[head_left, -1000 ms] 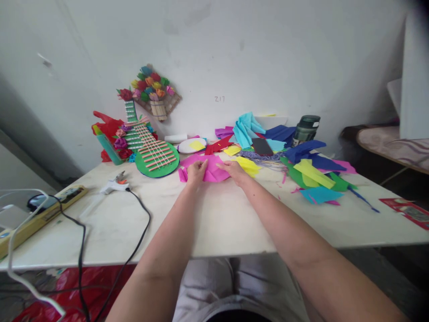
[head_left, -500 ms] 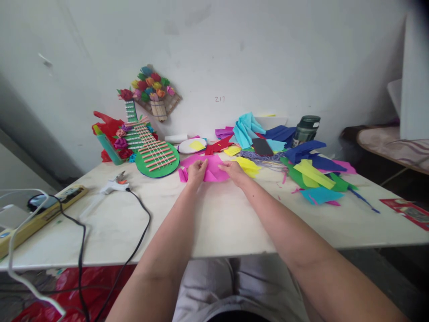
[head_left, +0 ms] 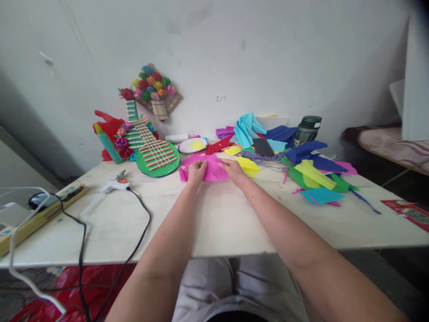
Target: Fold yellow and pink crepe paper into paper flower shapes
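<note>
A sheet of bright pink crepe paper (head_left: 213,170) spreads between my two hands, low over the middle of the table. My left hand (head_left: 197,172) pinches it left of its middle, thumb against fingers. On the right edge, my right hand (head_left: 232,171) has the paper between thumb and fingertips. Folds run across the sheet, and its left end curls up. Just behind it lie a white oval disc (head_left: 193,145) with a yellow scrap and some red crepe paper (head_left: 218,146). Yellow crepe paper (head_left: 248,167) is close beside my right hand.
Left stand a green paper-and-stick instrument model (head_left: 157,158), a teal glue bottle (head_left: 110,145) and a corded glue gun (head_left: 115,184). A power strip (head_left: 50,212) lies near the left edge. Rightward are a phone (head_left: 263,146), purple yarn (head_left: 259,158), colored papers (head_left: 315,174) and a dark bottle (head_left: 306,129).
The hands and pink paper are in almost the same place. My right fingers have shifted slightly on the paper's edge, and the camera view has moved a little.
</note>
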The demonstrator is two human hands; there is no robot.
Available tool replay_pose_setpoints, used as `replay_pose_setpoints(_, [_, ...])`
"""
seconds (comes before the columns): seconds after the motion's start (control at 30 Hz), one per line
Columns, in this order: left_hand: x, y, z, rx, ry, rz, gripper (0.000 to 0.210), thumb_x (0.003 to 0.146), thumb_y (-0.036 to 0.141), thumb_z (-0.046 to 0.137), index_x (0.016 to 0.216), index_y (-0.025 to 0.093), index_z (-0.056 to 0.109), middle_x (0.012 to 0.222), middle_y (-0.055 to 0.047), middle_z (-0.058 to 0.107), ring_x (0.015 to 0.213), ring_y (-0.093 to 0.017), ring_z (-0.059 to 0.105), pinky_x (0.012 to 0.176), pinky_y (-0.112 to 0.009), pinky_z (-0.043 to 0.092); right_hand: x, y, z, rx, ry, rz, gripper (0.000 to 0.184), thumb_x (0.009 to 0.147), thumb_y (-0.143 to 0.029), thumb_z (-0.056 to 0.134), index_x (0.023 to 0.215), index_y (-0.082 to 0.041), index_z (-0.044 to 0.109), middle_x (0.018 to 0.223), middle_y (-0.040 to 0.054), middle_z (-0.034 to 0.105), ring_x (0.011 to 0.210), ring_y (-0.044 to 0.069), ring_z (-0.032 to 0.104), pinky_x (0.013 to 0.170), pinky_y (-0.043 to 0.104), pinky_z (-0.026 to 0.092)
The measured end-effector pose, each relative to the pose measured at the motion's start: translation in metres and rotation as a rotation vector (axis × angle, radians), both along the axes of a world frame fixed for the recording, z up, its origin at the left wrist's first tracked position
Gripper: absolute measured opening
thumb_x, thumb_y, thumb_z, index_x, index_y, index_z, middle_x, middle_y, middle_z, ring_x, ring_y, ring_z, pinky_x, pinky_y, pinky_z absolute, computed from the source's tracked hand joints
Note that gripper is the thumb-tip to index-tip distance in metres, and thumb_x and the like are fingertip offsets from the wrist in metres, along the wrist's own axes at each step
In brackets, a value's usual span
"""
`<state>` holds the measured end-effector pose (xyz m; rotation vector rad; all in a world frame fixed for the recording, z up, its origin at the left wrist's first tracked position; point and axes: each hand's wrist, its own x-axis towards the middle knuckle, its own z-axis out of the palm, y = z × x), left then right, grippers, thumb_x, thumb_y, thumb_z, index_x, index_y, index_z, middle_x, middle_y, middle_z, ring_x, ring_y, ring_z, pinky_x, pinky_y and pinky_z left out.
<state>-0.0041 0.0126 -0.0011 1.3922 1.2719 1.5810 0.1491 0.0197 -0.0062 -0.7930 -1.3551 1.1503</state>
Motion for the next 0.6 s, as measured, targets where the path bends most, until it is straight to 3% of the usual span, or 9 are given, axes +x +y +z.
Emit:
replay_pose_setpoints(0.3, [0.002, -0.006, 0.005, -0.042, -0.106, -0.057, 0.021, 0.067, 0.034, 0.061, 0.061, 0.016, 0.051, 0.050, 0.004, 0.047, 0.045, -0.008, 0.038, 0.043, -0.020, 0.028, 0.003, -0.010, 0.008, 0.082, -0.081, 0.012, 0.031, 0.066, -0.025, 0.060, 0.095, -0.021, 0.071, 0.100, 0.0023, 0.069, 0.105, 0.018, 0.056, 0.096, 0.034, 0.036])
replay_pose_setpoints(0.6, [0.002, -0.005, 0.004, -0.063, -0.161, -0.095, 0.021, 0.066, 0.033, 0.062, 0.061, 0.016, 0.051, 0.048, 0.005, 0.046, 0.043, -0.007, 0.039, 0.042, -0.020, 0.028, 0.005, -0.015, 0.012, 0.107, -0.181, 0.012, 0.030, 0.065, -0.019, 0.053, 0.087, -0.020, 0.073, 0.091, 0.0031, 0.071, 0.097, 0.019, 0.058, 0.090, 0.033, 0.038])
